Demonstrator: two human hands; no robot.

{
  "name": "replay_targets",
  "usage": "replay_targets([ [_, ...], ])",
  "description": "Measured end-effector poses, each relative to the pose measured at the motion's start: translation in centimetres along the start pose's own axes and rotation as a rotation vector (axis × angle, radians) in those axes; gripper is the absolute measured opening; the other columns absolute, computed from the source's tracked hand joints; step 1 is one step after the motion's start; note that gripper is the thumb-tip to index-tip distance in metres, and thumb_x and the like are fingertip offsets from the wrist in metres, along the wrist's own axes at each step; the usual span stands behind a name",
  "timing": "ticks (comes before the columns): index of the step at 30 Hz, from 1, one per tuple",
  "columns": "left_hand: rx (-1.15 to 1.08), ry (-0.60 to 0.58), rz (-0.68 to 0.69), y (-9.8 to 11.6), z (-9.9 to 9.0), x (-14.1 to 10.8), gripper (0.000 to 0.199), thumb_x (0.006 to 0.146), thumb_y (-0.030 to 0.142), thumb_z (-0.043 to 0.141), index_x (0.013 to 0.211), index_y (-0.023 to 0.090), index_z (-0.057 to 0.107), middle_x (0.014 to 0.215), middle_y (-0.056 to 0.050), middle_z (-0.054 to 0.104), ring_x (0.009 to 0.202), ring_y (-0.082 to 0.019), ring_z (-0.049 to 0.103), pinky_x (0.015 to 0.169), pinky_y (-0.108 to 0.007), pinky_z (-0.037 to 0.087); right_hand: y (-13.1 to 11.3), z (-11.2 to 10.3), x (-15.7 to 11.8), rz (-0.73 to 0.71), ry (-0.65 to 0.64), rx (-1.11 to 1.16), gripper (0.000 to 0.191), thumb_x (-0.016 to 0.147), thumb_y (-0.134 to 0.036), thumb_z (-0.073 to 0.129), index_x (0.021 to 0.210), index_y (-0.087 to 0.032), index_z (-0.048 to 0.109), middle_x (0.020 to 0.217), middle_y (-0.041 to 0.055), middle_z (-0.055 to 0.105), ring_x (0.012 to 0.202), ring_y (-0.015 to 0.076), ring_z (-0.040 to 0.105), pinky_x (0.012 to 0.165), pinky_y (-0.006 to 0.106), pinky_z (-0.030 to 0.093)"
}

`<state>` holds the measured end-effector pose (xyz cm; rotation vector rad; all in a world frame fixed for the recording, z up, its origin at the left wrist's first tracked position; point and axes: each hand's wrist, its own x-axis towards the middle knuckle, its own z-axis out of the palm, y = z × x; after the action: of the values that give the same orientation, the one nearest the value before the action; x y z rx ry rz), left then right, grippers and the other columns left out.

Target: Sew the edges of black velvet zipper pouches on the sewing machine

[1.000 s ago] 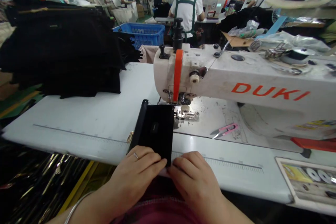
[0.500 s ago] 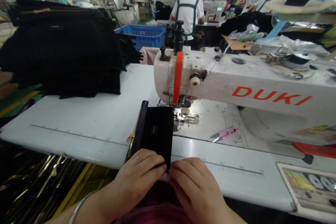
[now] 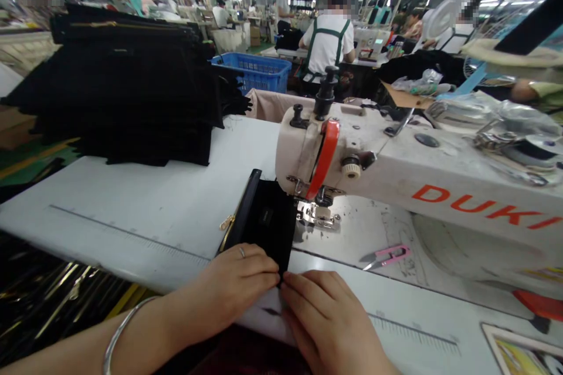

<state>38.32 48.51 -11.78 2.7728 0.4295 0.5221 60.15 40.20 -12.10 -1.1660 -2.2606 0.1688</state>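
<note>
A black fabric pouch (image 3: 275,234) with a gold zipper (image 3: 227,222) along its left side and a small dark label lies flat on the sewing table. Its right edge runs up to the presser foot (image 3: 317,215) of the sewing machine (image 3: 373,152). My left hand (image 3: 237,281) rests over the pouch's near left part, fingers bent and pressed on the cloth. Thumb and fingertips of my right hand (image 3: 328,316) pinch the near right corner, close beside the left fingertips. Pink thread snips (image 3: 389,256) lie on the machine bed to the right.
A tall stack of black fabric pieces (image 3: 132,88) stands on the table's left. Behind it is a blue plastic basket (image 3: 259,73). Many zippered pieces (image 3: 48,299) hang below the left edge. A person in a white shirt (image 3: 328,41) sits ahead at another machine.
The view has shifted and tilted. Both hands and the pouch have moved forward, nearer the presser foot. The fingers keep hold of the pouch's near end.
</note>
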Motion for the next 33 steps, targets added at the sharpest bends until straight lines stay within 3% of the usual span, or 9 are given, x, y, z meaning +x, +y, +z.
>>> replay_targets([
  [10,0.051,-0.037,0.002,-3.4,0.0,2.6,0.025,0.098,0.013,0.044,0.115,0.014,0.062,0.112,-0.006,0.067,0.103,-0.019,0.058,0.096,-0.035,0.048,2.2,-0.9,2.6,0.070,-0.151,-0.056,0.021,0.090,-0.014,0.061,0.110,-0.018,0.064,0.115,0.0039,0.067,0.091,0.0244,0.058,0.079,0.042,0.055],
  [16,0.072,0.019,-0.019,-5.1,-0.3,4.1,0.021,0.098,0.013,0.049,0.111,0.014,0.065,0.110,-0.005,0.069,0.102,-0.016,0.061,0.094,-0.029,0.050,3.9,-1.6,4.2,0.093,-0.194,-0.088,0.022,0.088,-0.015,0.063,0.110,-0.017,0.066,0.110,0.0065,0.068,0.095,0.0257,0.060,0.085,0.043,0.055],
  [22,0.143,0.010,0.060,-7.7,0.5,5.1,0.023,0.097,0.012,0.049,0.116,0.013,0.063,0.116,-0.006,0.068,0.114,-0.019,0.059,0.105,-0.034,0.046,5.5,-0.9,4.4,0.182,-0.214,-0.122,0.032,0.091,-0.021,0.059,0.122,-0.017,0.063,0.112,0.0098,0.065,0.099,0.0270,0.060,0.088,0.046,0.053],
  [30,0.135,0.037,-0.082,-9.2,-0.3,7.5,0.021,0.099,0.019,0.050,0.105,0.019,0.071,0.108,-0.004,0.071,0.099,-0.018,0.066,0.093,-0.031,0.052,6.4,0.1,4.6,0.248,-0.191,-0.145,0.039,0.092,-0.022,0.054,0.130,-0.014,0.059,0.108,0.0131,0.064,0.103,0.0285,0.060,0.091,0.046,0.052],
  [33,0.135,0.059,-0.109,-9.6,-0.5,8.2,0.022,0.099,0.020,0.050,0.104,0.021,0.072,0.108,-0.003,0.071,0.103,-0.019,0.065,0.095,-0.031,0.051,6.5,0.2,4.6,0.227,-0.157,-0.148,0.039,0.092,-0.022,0.053,0.130,-0.014,0.059,0.108,0.0136,0.064,0.103,0.0286,0.060,0.089,0.047,0.052],
])
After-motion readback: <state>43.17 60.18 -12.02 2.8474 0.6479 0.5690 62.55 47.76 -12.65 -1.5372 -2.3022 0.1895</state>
